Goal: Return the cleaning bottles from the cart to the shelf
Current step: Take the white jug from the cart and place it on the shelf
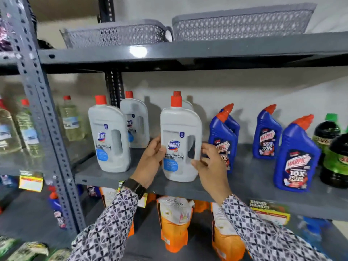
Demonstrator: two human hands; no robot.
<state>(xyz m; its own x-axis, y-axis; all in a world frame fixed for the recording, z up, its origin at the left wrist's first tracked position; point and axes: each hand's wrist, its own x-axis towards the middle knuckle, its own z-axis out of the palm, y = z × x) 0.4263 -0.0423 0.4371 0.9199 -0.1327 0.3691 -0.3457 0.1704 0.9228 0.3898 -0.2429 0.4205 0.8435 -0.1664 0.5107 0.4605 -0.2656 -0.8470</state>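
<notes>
White plastic, red cap: the Domex bottle stands upright at the front edge of the grey metal shelf, its label turned outward, between another white Domex bottle to its left and the blue Harpic bottles just beside it on the right. A further red cap shows directly behind it, so it seems to be filling the front spot of a row. The left hand is pressed against the bottle's left side with thumb forward, and the right hand cups its right lower edge near the handle cut-out; the fingers of both hands are curled loosely around the bottle, more steadying than clamping. I judge the two-sided hold is there to square the bottle up and keep the label facing front while it settles on its base. Whether the base bears fully on the shelf I cannot tell. Orange Santoor refill pouches stand on the shelf below, and grey perforated baskets sit on the one above. No cart is in view.
</notes>
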